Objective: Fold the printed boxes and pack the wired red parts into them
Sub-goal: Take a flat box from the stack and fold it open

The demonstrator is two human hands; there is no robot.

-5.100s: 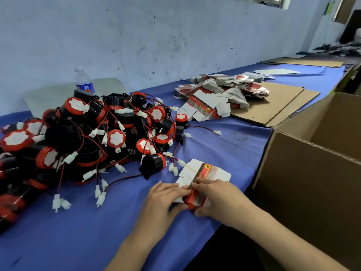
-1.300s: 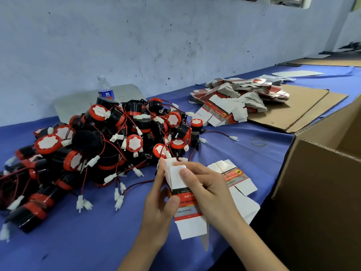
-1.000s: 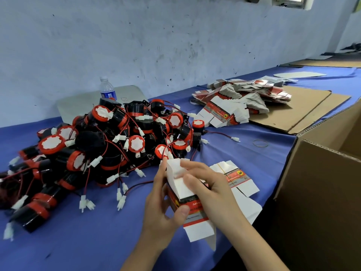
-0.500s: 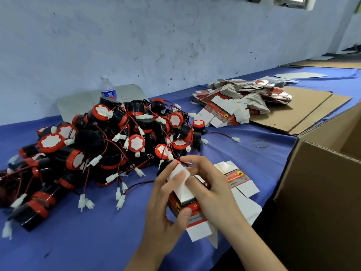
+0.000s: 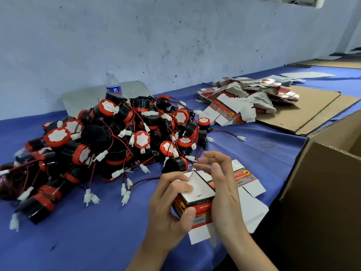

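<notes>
Two hands meet on one printed box (image 5: pixel 197 194), held just on my side of the pile of wired red parts (image 5: pixel 117 141). My left hand (image 5: pixel 170 204) grips its left side, thumb on the red face. My right hand (image 5: pixel 221 186) rests loose-fingered against its right side.

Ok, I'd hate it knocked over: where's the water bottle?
Head view: the water bottle stands upright at the back left, by the wall, just behind the pile of wired red parts.

A scuffed pale-blue wall (image 5: pixel 156 36) runs behind the long blue-clothed desk (image 5: pixel 88 245); daylight enters a small window (image 5: pixel 300 0) top right.
</notes>
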